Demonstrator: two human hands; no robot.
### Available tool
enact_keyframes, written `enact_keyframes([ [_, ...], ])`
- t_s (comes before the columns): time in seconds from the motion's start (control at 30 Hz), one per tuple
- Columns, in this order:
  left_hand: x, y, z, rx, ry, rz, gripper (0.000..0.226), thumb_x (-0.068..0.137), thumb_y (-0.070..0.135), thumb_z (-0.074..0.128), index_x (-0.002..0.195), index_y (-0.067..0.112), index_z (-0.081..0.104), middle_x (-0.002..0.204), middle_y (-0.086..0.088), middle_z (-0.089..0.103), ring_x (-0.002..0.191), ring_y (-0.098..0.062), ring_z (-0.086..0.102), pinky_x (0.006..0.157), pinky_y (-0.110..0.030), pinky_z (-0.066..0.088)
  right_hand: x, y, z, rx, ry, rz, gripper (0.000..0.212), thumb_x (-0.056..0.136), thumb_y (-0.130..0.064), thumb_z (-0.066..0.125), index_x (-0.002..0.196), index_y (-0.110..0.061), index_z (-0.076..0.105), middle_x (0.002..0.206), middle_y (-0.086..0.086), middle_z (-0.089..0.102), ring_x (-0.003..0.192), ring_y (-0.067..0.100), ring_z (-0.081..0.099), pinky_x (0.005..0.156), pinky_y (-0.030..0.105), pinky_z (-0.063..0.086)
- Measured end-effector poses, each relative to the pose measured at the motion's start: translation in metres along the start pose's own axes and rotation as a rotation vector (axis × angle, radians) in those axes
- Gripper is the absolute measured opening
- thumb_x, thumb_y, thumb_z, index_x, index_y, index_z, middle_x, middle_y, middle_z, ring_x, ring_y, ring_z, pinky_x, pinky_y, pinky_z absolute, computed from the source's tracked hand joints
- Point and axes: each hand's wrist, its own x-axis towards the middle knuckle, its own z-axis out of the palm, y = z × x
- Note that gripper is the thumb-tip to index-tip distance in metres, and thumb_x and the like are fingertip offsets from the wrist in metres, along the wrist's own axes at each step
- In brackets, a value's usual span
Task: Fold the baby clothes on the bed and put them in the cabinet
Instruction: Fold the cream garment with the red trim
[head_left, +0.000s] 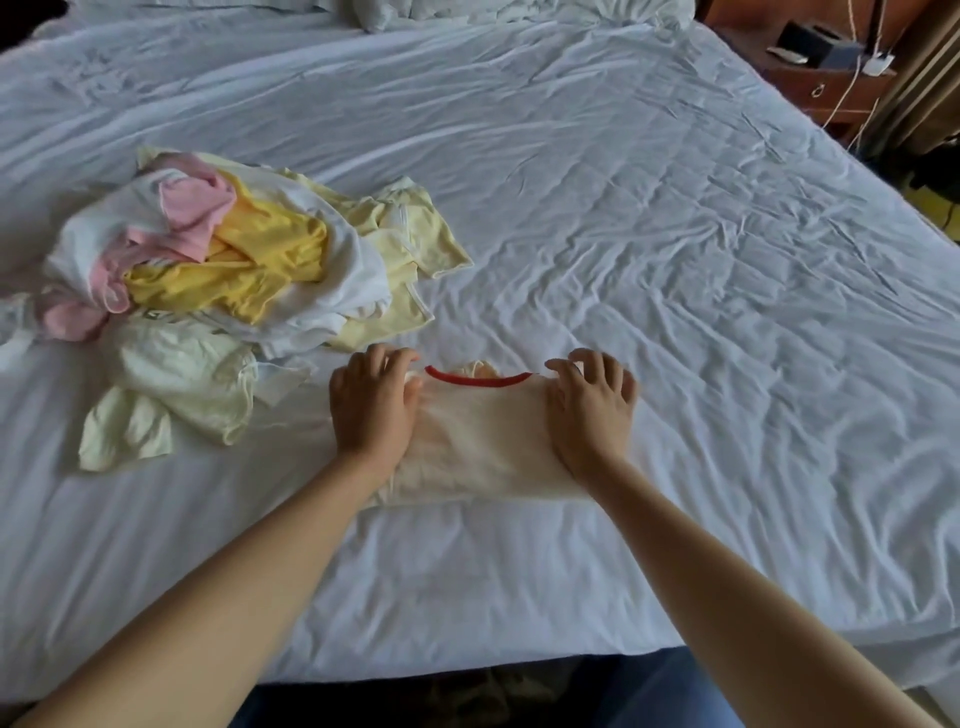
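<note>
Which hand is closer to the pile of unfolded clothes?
Left. The left hand holds the cream shirt at its corner beside the pile; the right hand holds the opposite corner, farther away.

- A wide bed (649, 234) fills most of the view, under a white, heavily creased sheet.
- Rumpled white pillows (395, 13) lie along its far edge.
- A dark red-brown wooden nightstand (789, 83) stands by the bed's far right corner; its drawer has a ring pull (818, 91).
- A dark box (810, 44) and a white plug (877, 63) sit on top, and pale cables (848, 88) hang down the front.
- Soft daylight falls evenly over the sheet.
- The strip beside the bed's right edge is dim and unclear.
</note>
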Motion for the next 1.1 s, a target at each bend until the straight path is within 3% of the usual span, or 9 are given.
enact_keyframes([
  [0.1, 0.000, 0.007, -0.011, -0.091, -0.002, 0.131, 0.033, 0.079, 0.012, 0.072, 0.111, 0.016, 0.066, 0.115, -0.005, 0.061, 0.108, -0.029, 0.058, 0.092, -0.043, 0.045, -0.004, -0.008, -0.008, -0.043, -0.016, -0.129, 0.040, 0.090, -0.017, 0.052, 0.127, -0.028, 0.062, 0.131, -0.004, 0.060, 0.134, 0.019, 0.042, 0.117, 0.044, 0.014],
  [0.17, -0.009, 0.020, -0.015, -0.180, -0.101, 0.244, 0.035, 0.087, 0.022, 0.060, 0.122, 0.016, 0.063, 0.128, -0.005, 0.059, 0.124, -0.027, 0.053, 0.100, -0.043, 0.045, -0.012, -0.014, -0.014, -0.002, -0.116, -0.237, 0.047, 0.093, -0.024, 0.044, 0.138, -0.028, 0.052, 0.141, -0.004, 0.055, 0.140, 0.018, 0.038, 0.121, 0.045, 0.011],
  [0.27, -0.030, 0.030, -0.008, -0.062, -0.367, 0.260, 0.067, 0.088, 0.057, 0.025, 0.143, 0.026, 0.047, 0.156, -0.001, 0.034, 0.147, -0.022, 0.025, 0.117, -0.045, 0.023, -0.029, -0.011, -0.016, -0.016, -0.322, -0.283, 0.063, 0.093, -0.052, 0.019, 0.152, -0.031, 0.029, 0.157, -0.002, 0.032, 0.150, 0.019, 0.015, 0.121, 0.041, 0.000],
  [0.33, -0.039, 0.023, 0.001, 0.070, -0.430, 0.227, 0.080, 0.083, 0.067, 0.013, 0.151, 0.030, 0.031, 0.163, -0.002, 0.016, 0.151, -0.022, 0.010, 0.121, -0.043, 0.005, -0.037, -0.002, -0.013, -0.043, -0.374, -0.251, 0.075, 0.087, -0.064, 0.007, 0.154, -0.032, 0.020, 0.162, 0.001, 0.018, 0.151, 0.019, 0.003, 0.121, 0.041, -0.004],
  [0.43, -0.044, 0.015, 0.007, 0.102, -0.360, 0.234, 0.076, 0.086, 0.067, 0.019, 0.152, 0.029, 0.030, 0.161, -0.009, 0.019, 0.149, -0.027, 0.016, 0.120, -0.045, 0.006, -0.042, 0.003, -0.007, -0.068, -0.368, -0.253, 0.077, 0.087, -0.067, 0.005, 0.155, -0.033, 0.016, 0.163, 0.003, 0.011, 0.151, 0.018, -0.002, 0.121, 0.042, -0.007],
  [0.57, -0.047, 0.015, 0.013, 0.122, -0.310, 0.256, 0.071, 0.090, 0.063, 0.027, 0.150, 0.027, 0.036, 0.158, -0.012, 0.028, 0.146, -0.032, 0.026, 0.117, -0.053, 0.020, -0.046, 0.002, 0.001, -0.056, -0.292, -0.268, 0.069, 0.093, -0.062, 0.018, 0.153, -0.029, 0.027, 0.160, 0.008, 0.022, 0.150, 0.022, 0.010, 0.120, 0.040, -0.006],
  [0.7, -0.048, 0.013, 0.016, 0.109, -0.282, 0.270, 0.069, 0.090, 0.060, 0.031, 0.148, 0.025, 0.040, 0.157, -0.014, 0.031, 0.144, -0.033, 0.029, 0.116, -0.053, 0.021, -0.047, 0.004, 0.005, -0.039, -0.232, -0.273, 0.065, 0.094, -0.058, 0.028, 0.150, -0.026, 0.037, 0.156, 0.010, 0.032, 0.148, 0.025, 0.021, 0.121, 0.036, -0.008],
  [0.97, -0.044, 0.009, 0.001, -0.008, -0.385, 0.219, 0.072, 0.093, 0.058, 0.018, 0.149, 0.018, 0.038, 0.158, -0.010, 0.028, 0.147, -0.028, 0.023, 0.119, -0.036, 0.001, -0.037, 0.011, -0.014, 0.107, -0.422, -0.257, 0.075, 0.088, -0.060, 0.004, 0.153, -0.031, 0.026, 0.163, 0.002, 0.014, 0.150, 0.012, -0.001, 0.119, 0.032, -0.014],
  [1.1, -0.065, -0.008, -0.005, 0.012, -0.361, 0.133, 0.067, 0.095, 0.054, 0.014, 0.149, 0.023, 0.039, 0.160, -0.013, 0.023, 0.149, -0.029, 0.015, 0.120, -0.044, 0.015, -0.053, 0.021, -0.026, 0.100, -0.400, -0.136, 0.064, 0.094, -0.056, 0.014, 0.151, -0.031, 0.030, 0.164, 0.006, 0.000, 0.149, 0.017, -0.013, 0.120, 0.028, -0.008],
])
